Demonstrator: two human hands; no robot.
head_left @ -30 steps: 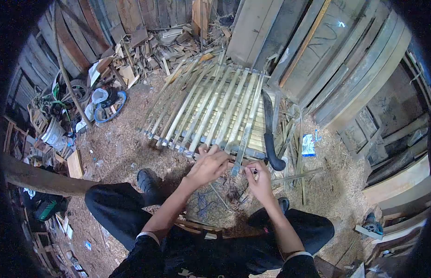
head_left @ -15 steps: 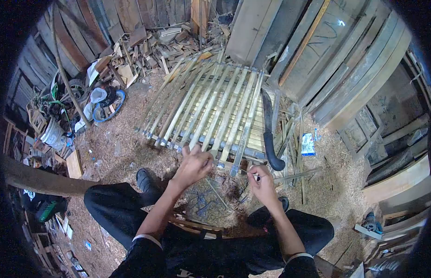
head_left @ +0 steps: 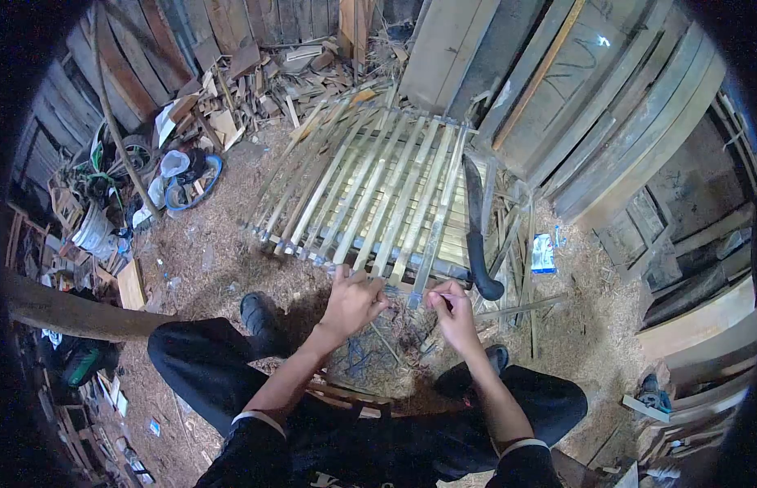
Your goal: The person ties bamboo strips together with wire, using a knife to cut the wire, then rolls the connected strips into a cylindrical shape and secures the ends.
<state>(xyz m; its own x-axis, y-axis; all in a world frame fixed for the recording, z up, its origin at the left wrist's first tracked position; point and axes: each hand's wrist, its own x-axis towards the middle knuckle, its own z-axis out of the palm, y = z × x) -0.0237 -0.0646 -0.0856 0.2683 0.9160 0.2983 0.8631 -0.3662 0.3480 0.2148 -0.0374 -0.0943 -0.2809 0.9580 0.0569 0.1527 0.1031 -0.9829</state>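
Note:
A rack of pale bamboo slats [head_left: 401, 192] lies before me, its near slat ends tied in a row to a crosspiece. At that near edge, my left hand [head_left: 354, 307] is closed, fingertips pinched by the slat ends; what they hold is too small to make out. Beside the tied end of a right-hand slat, my right hand [head_left: 451, 314] pinches a thin cord between thumb and fingers. A machete [head_left: 475, 232] with a dark blade and black curved handle rests along the rack's right side.
Thin loose strips [head_left: 521, 307] and a blue-white packet [head_left: 543, 254] lie at right on shavings. Tall boards [head_left: 557, 122] lean behind. Wood scraps [head_left: 256, 81] are heaped at the back; a blue basin [head_left: 201, 192] and white bucket [head_left: 93, 231] stand left.
My right hand has moved slightly left and up, toward the tied slat end. My left hand has shifted a little right and down, bringing the hands closer together.

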